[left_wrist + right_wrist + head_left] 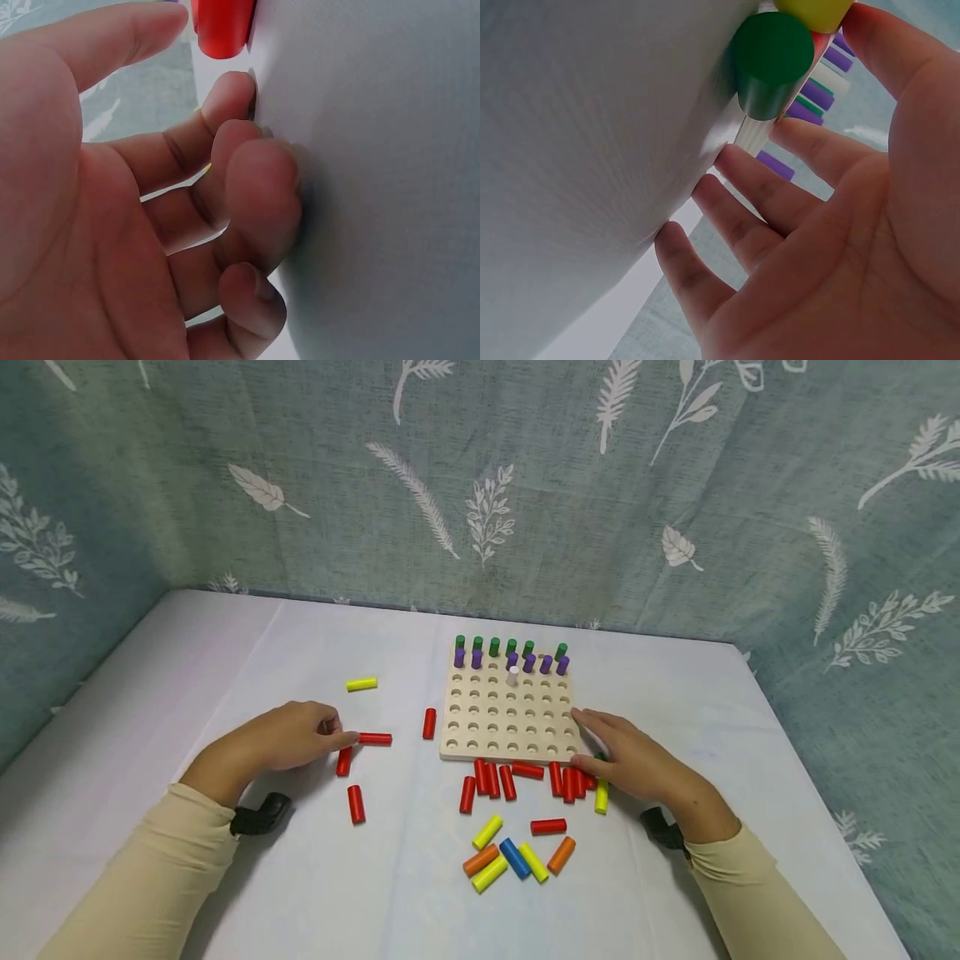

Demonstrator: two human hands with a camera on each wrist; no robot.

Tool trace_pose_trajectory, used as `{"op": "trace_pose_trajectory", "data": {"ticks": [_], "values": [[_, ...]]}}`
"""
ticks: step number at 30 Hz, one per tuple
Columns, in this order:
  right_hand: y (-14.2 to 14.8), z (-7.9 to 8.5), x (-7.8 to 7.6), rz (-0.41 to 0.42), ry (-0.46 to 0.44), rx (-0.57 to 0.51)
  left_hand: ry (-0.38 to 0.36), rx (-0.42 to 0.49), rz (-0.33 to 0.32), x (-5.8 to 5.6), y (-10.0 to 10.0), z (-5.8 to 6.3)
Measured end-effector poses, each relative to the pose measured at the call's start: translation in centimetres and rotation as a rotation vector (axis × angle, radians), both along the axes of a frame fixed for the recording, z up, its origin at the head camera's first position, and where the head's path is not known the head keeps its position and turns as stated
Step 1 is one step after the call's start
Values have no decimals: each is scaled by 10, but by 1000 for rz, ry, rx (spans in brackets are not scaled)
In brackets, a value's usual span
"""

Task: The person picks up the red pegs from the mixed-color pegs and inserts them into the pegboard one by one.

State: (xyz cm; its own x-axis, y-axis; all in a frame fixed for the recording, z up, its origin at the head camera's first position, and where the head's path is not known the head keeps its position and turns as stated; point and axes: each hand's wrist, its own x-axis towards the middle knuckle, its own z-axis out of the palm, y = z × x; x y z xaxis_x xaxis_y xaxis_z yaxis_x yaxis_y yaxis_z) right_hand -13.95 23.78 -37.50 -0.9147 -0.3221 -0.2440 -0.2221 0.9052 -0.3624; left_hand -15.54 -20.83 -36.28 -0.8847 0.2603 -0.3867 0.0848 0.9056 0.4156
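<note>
My left hand is low over the table with its fingers loosely bent. Its fingertips are right at the end of a red peg, and another red peg lies under them. The left wrist view shows no peg between the fingers; a red peg lies past the thumb tip. My right hand rests with spread fingers at the right edge of a wooden peg board. Beside its palm are a green peg and a yellow peg. Green and purple pegs and one white peg stand in the board's back rows.
Several red pegs lie along the board's front edge. Nearer are yellow, orange and blue pegs. Left of the board lie a yellow peg and red pegs. A leaf-patterned curtain hangs behind the white table.
</note>
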Motion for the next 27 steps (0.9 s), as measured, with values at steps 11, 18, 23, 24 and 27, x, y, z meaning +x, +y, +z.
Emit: {"op": "trace_pose_trajectory", "data": {"ticks": [11, 18, 23, 24, 27], "values": [[-3, -2, 0, -6, -2, -10, 13, 1, 7, 2, -1, -1], [-1, -2, 0, -2, -12, -6, 6, -3, 7, 1, -1, -1], [-1, -1, -1, -2, 3, -11, 10, -7, 9, 1, -1, 0], [-2, -1, -1, -3, 0, -12, 9, -8, 8, 1, -1, 0], [-2, -1, 0, -10, -17, -5, -1, -2, 4, 1, -1, 0]]}}
